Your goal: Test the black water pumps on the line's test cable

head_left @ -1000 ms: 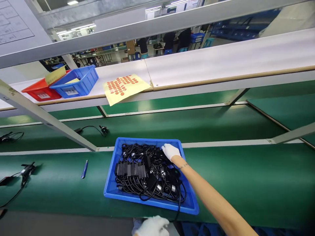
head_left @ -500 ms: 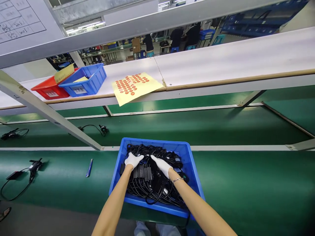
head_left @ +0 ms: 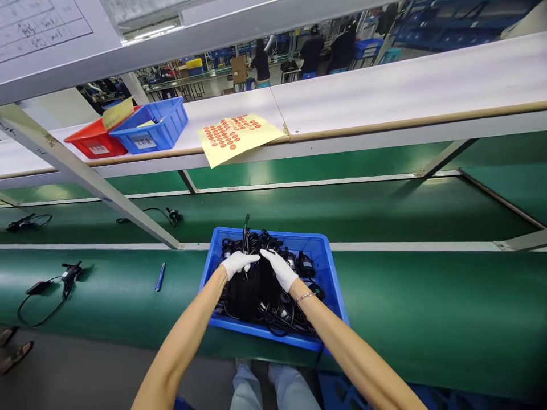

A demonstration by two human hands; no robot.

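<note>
A green conveyor belt (head_left: 427, 302) carries a blue tray (head_left: 329, 273) heaped with a tangle of black cables (head_left: 260, 290) — kept together by its walls. Both gloved hands sit on the pile: the left hand (head_left: 237, 263) curls around a cable strand, the right hand (head_left: 281, 269) lies beside it — its grip I cannot tell.

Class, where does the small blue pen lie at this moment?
In the head view, the small blue pen lies on the green conveyor belt, left of the blue plastic tray of black cables and the white-gloved left hand.
</note>
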